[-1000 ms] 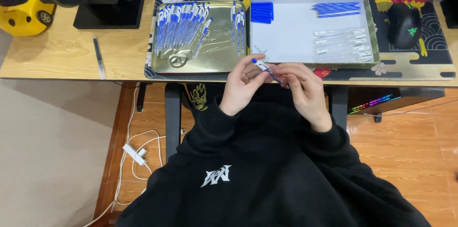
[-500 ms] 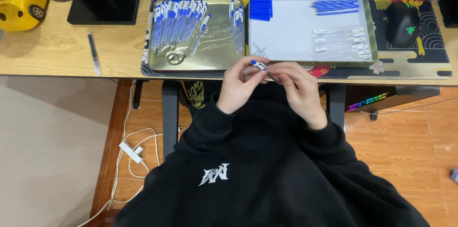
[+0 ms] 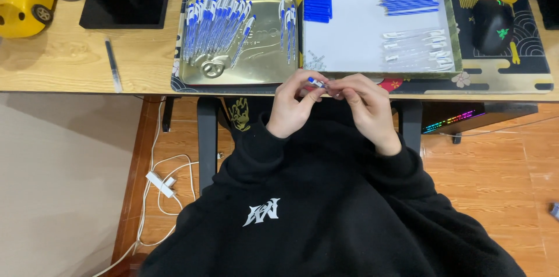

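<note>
Both my hands meet just in front of the desk edge, above my lap. My left hand (image 3: 293,105) pinches the blue-capped end of a small pen (image 3: 318,83). My right hand (image 3: 365,108) closes its fingers on the pen's other end, which is mostly hidden. Behind them, a gold metal tray (image 3: 265,64) holds several blue-and-white pens. A white-lined box lid (image 3: 355,38) to its right holds blue caps (image 3: 317,8), blue refills (image 3: 410,4) and clear pen barrels (image 3: 416,50).
A black mouse (image 3: 492,25) sits on the patterned desk mat at the right. A single pen (image 3: 112,64) lies on the wooden desk at the left, near a yellow toy car (image 3: 23,3) and a black monitor stand (image 3: 125,6). A white power strip (image 3: 160,184) lies on the floor.
The hands have stayed together on the pen, shifting slightly as the fingers work on it. The camera view has drifted a little.
</note>
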